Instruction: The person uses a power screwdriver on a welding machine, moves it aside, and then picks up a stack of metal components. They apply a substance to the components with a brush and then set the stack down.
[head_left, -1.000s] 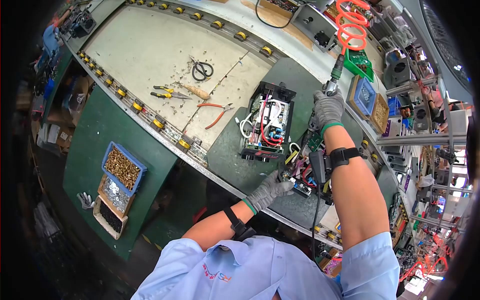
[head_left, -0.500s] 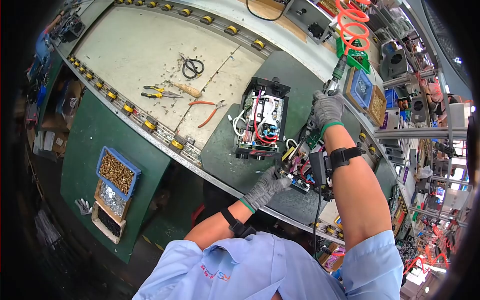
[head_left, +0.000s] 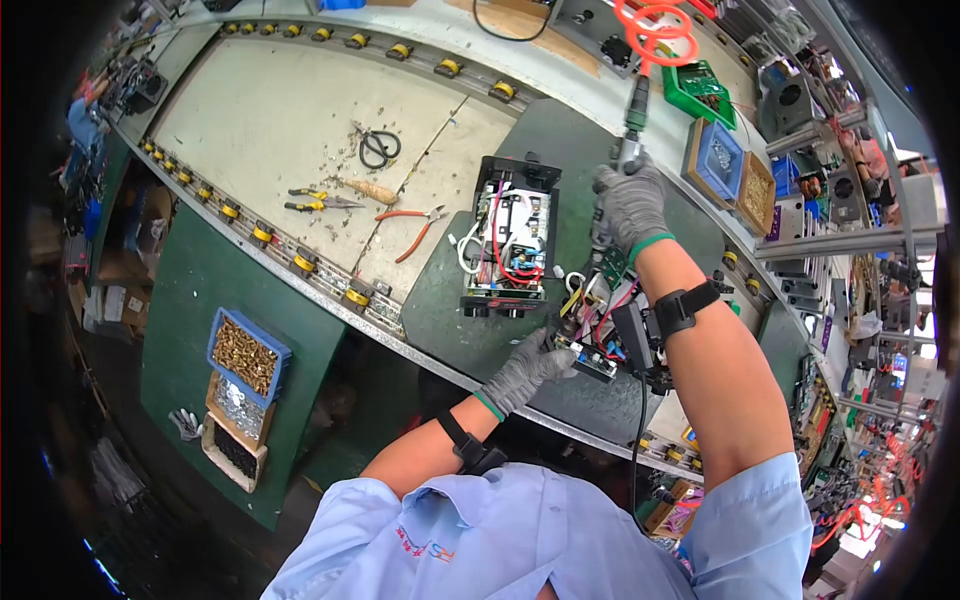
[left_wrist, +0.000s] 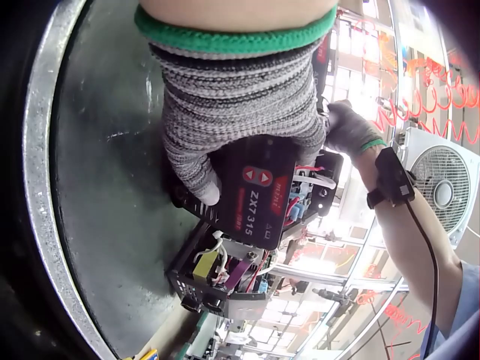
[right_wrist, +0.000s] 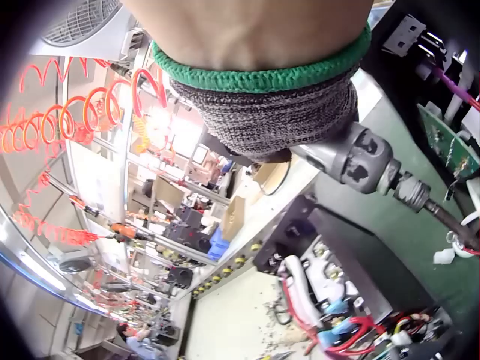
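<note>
On the green mat (head_left: 440, 325): the far unit (head_left: 518, 235) and the near unit (head_left: 610, 312)

Both units stand open before me, boards and wires exposed, the near unit just beside the far unit and closer to the person. I see the right hand (head_left: 633, 205) wrapped round the driver (right_wrist: 364, 159); its shaft runs out of the right wrist view, so I cannot tell whether its tip touches anything. With thumb and fingers curled, the left hand (head_left: 525, 373) grips the near unit's black panel (left_wrist: 240, 199), marked ZX7 315. Red-handled cutters (head_left: 428, 223) lie left of the far unit.
</note>
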